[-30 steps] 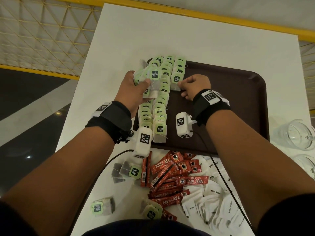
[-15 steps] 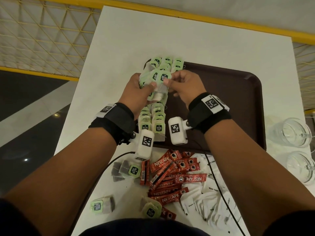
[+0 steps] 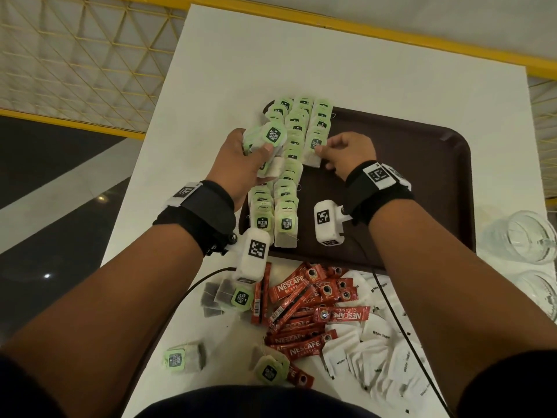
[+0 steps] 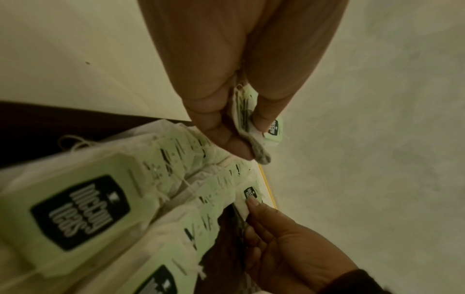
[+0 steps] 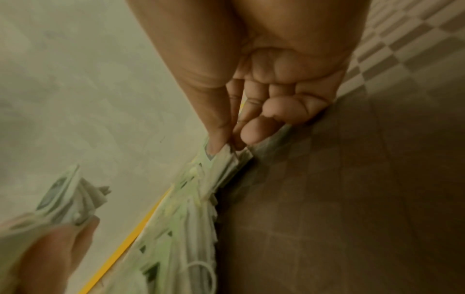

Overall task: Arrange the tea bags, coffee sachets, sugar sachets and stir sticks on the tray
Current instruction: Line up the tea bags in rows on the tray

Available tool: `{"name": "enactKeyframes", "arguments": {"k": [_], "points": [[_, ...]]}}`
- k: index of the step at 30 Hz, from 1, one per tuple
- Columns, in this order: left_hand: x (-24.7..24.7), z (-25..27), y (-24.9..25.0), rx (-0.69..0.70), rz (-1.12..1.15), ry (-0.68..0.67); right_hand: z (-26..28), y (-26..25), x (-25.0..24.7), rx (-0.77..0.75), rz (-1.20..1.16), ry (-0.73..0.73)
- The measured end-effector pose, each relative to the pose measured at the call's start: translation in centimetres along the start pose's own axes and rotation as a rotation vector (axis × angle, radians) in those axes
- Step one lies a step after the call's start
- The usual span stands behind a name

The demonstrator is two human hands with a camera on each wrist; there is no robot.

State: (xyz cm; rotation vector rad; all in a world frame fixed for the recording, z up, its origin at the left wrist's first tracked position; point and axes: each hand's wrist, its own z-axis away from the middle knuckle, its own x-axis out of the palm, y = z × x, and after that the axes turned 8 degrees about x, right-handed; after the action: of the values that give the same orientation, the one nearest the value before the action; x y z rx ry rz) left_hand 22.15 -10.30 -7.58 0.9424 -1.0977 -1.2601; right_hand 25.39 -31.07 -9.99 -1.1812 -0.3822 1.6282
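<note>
On the white table (image 3: 229, 70), nearer the person than the brown tray (image 3: 422, 176), a heap of red coffee sachets (image 3: 304, 315) lies beside a spread of white sugar sachets (image 3: 376, 351), which sits to the right of the red heap. A few loose tea bags (image 3: 235, 297) lie to the left of the coffee sachets, all of them off the tray. Stir sticks cannot be made out. On the tray's left part, overlapping rows of tea bags (image 3: 286, 200) with green tags run from its near edge to its far edge. Over these rows the left hand (image 3: 241, 164) grips a bundle of tea bags (image 3: 265, 140) between thumb and curled fingers, lifted above the tray's left edge. Just right of it, the right hand (image 3: 346, 153) pinches one tea bag (image 3: 315, 149) at the near end of the rightmost row, thumb and forefinger closed on its edge, the other fingers curled. The rest of the tray to the right shows bare brown surface. Beyond the tray's right edge stand two clear glass cups (image 3: 518, 236) on the table.
</note>
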Motion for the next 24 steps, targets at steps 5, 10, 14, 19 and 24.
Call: {"name": "enactKeyframes", "arguments": {"k": [5,10,14,19,24], "points": [[-0.4,0.1,-0.1,-0.02,0.019,-0.001,-1.0,-0.2,0.4,-0.011,0.118,0.07],[-0.5,0.3,-0.3,-0.03,0.021,-0.013,-0.4,-0.3,0.3,-0.046,0.093,0.148],[0.1,0.3,-0.3,-0.024,0.004,-0.011,1.8,-1.8,0.5,-0.167,0.044,0.015],[1.2,0.2,-0.1,-0.007,-0.001,-0.039,3.9,-2.7,1.4,-0.235,-0.078,-0.163],[1.7,0.4,0.1,-0.026,0.068,-0.052,3.7,-2.2,0.9,-0.131,-0.296,-0.2]]}}
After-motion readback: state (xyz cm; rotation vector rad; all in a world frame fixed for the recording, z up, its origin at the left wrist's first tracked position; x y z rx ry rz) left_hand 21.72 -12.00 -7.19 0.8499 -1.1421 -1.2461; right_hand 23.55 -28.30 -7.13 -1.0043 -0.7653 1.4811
